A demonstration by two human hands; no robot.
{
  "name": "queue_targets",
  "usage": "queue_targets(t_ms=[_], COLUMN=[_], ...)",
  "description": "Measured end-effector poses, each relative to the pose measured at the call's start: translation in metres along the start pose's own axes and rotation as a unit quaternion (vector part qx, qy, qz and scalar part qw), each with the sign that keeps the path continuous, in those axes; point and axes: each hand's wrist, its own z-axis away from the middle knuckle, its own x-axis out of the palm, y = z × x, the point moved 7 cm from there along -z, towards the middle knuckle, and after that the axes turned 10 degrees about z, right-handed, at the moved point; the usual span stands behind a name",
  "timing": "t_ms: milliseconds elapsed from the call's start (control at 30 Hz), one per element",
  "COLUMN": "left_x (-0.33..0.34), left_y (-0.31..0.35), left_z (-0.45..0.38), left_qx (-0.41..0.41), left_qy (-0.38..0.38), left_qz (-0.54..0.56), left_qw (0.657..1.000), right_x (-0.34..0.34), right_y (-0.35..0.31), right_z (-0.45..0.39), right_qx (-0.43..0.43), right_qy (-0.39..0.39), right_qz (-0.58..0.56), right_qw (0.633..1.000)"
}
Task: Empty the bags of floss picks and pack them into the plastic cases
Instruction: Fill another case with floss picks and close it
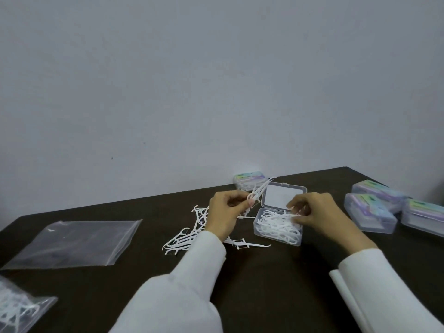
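A dark table (264, 284) fills the lower half of the frame, with a plain grey wall (216, 80) above it. Just right of centre sits an open case (276, 233), its clear lid (284, 195) tipped back toward the wall and its tray heaped with white picks.

The right hand (314, 212) reaches in from the lower right, fingers curled down into the far right corner of the tray, pinching or pressing the picks there; I cannot tell which. The left hand (223, 212) is just left of the case, raised off the table, thumb and fingers closed on a small bunch of picks (258, 192) that fan up toward the lid. Both arms wear white sleeves (182, 284).

Loose picks (189, 236) lie scattered on the table below and beside the left hand. At mid left lies a flat, empty bag (77, 241). In the lower left corner a full bag (19, 306) is partly cut off by the frame's edge.

A closed case (249, 180) stands behind the open one by the wall. Three more closed cases (370, 212) are grouped at the right edge.
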Motion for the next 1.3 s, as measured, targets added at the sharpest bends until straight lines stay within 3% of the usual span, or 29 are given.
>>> queue_targets(t_ms=[567,933,1133,1300], left_x=[0.012,0.008,0.007,0.005], left_y=[-0.007,-0.008,-0.007,-0.007], left_z=[-0.014,-0.016,-0.016,-0.016], left_qx=[-0.006,-0.010,-0.009,-0.009], left_qy=[-0.001,0.010,0.019,0.023], left_qz=[0.010,0.027,0.041,0.043], left_qw=[1.000,1.000,0.999,0.999], right_x=[-0.031,-0.045,-0.028,-0.009], right_y=[0.026,0.031,0.013,0.003], right_z=[0.009,0.016,0.009,0.002], right_qx=[0.057,0.100,0.075,0.058], right_qy=[0.112,0.169,0.089,0.057], right_qz=[-0.081,-0.209,-0.311,-0.284], right_qw=[0.989,0.958,0.943,0.955])
